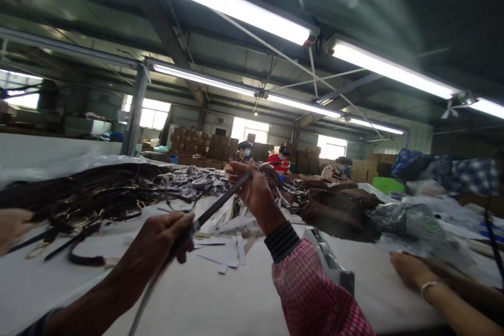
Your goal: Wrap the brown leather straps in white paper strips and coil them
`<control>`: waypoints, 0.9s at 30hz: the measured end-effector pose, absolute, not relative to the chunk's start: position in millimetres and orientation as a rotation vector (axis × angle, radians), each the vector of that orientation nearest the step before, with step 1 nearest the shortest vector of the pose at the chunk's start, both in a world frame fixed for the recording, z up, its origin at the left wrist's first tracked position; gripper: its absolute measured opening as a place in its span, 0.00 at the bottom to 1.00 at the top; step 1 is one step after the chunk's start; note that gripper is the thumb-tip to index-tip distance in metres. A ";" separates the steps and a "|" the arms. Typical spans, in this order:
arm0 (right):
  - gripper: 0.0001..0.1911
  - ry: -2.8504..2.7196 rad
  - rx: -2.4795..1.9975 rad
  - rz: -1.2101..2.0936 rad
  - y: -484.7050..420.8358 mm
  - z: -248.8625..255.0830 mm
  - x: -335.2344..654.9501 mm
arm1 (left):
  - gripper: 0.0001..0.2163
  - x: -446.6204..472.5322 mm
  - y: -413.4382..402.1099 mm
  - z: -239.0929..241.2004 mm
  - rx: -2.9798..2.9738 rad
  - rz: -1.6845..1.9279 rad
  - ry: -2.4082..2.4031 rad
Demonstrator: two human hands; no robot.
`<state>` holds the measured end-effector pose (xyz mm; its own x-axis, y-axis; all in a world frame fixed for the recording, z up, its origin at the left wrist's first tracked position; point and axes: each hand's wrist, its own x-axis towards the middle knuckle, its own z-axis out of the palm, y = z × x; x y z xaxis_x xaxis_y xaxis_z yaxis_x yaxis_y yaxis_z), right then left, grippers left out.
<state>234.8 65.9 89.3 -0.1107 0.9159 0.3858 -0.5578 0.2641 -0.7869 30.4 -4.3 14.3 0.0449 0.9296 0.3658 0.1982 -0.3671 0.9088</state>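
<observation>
Gripping one long, flat, dark strap (223,200), the left hand (163,236) and right hand (255,191) seem partway through — whether the heaped black straps (94,186) are done, I can't tell.

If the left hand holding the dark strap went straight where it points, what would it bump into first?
Probably the right hand, which holds the same dark strap farther up. The left hand points along it that way, though one picture leaves depth unsure.
</observation>
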 end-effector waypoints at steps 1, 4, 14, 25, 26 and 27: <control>0.25 -1.195 -0.409 1.268 64.5 97.5 228.9 | 0.23 36.6 -1.7 27.3 1.628 1.406 1.116; 0.27 -1.463 -0.386 1.205 60.2 114.8 208.6 | 0.18 56.9 9.6 75.6 1.555 1.527 0.946; 0.26 -1.274 -0.665 1.419 71.4 112.0 211.1 | 0.18 62.5 36.2 100.0 1.687 1.915 0.931; 0.19 -1.196 -0.579 0.931 79.1 151.5 235.6 | 0.18 48.1 29.5 59.2 1.665 1.863 1.018; 0.18 -1.209 -0.568 0.882 76.7 158.8 236.2 | 0.18 50.4 29.1 60.8 1.633 1.817 0.971; 0.18 -1.224 -0.560 0.846 73.4 165.8 236.5 | 0.18 52.9 28.5 63.4 1.600 1.763 0.919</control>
<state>236.5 73.4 165.8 0.1075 0.8082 0.5790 -0.2553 0.5853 -0.7696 52.9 28.5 63.4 -0.1114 0.7976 0.5927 0.0291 -0.5936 0.8042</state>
